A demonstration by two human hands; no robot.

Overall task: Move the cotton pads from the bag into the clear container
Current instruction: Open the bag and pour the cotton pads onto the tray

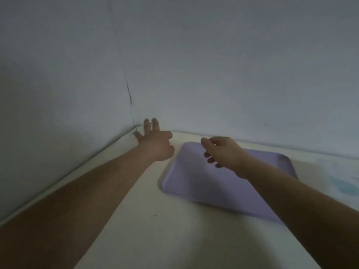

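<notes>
Head view, both arms extended. Nearest the camera, the bare left forearm (pixel 64 210) and right forearm (pixel 310 206) enter from the lower corners and converge toward the back of a cream, matt table (pixel 155 239). The left hand (pixel 155 144) is at the far left of the table, close to the corner where two plain pale walls (pixel 213 65) meet along a dark vertical seam (pixel 128 92). Its fingers are straight and fanned apart, and it holds nothing. The right hand (pixel 223 152) hovers over the far end of a lilac tray (pixel 194 189), palm down, fingers loosely curled with thumb and forefinger near each other. Nothing can be seen in it.

The tray is a shallow rounded-corner rectangle, smooth and uniformly coloured, probably plastic. It lies skewed on the table and its visible surface is bare. Judged from the posture, both arms are in transit rather than at work: neither hand is shaped round an object, and the spread left fingers suggest a reach or a release.

Neither the cotton pads nor the clear container can be made out anywhere in this view. A blurred pale, blue-tinted patch (pixel 343 185) at the right edge, beyond the tray, might be the bag, but this cannot be told. How far the task has advanced cannot be judged either, since none of its objects is identifiable
</notes>
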